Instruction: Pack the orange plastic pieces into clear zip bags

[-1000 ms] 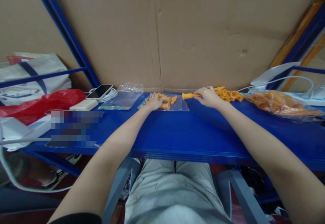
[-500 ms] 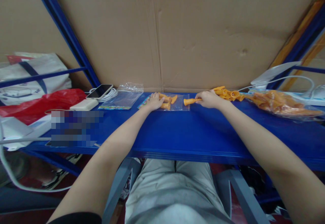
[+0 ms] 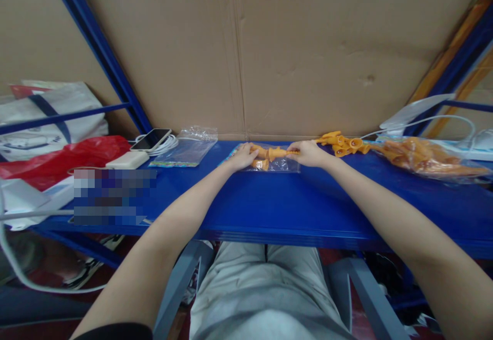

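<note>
Two bare hands meet over a small clear bag on a blue shelf.

The right hand (image 3: 308,153) pinches an orange plastic piece (image 3: 278,152) that points toward the left hand (image 3: 243,156), whose fingers rest closed on the clear bag (image 3: 283,165) holding similar pieces. A loose heap of orange pieces (image 3: 342,143) lies just beyond the right hand, a fuller bag (image 3: 419,156) farther out.

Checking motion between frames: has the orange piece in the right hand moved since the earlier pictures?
Yes. The orange piece in the right hand has gone leftward, away from the loose orange pile, over the small clear bag by the left hand.
</note>
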A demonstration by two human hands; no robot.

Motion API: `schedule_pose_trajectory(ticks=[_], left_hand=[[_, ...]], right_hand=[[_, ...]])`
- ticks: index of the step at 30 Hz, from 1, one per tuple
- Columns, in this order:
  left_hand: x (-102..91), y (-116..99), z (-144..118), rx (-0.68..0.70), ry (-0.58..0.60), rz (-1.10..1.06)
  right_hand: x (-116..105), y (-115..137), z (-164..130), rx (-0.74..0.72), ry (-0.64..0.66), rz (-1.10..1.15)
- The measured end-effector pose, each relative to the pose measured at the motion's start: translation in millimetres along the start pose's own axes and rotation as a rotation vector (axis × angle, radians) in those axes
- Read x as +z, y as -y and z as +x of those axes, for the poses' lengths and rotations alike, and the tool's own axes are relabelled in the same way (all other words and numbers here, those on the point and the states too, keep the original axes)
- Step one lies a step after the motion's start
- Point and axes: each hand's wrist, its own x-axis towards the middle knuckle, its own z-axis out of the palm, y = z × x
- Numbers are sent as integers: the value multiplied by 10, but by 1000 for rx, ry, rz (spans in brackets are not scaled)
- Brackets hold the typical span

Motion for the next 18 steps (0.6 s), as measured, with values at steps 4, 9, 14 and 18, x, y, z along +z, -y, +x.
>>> schedule_pose_trajectory(ticks=[4,9,14,18], left_hand=[[13,-53,-20,-18,15,-253],[-17,-111,-71,-126,43,-487],[-21,-145,-89,-162,22,-521],[-10,-197,-105,-164,25,-561]], right_hand=[[43,-18,18,-18,-7,178],[89,1,22,-46,49,159],[129,19,20,-72,34,102],[131,86,10,-107,63,62]])
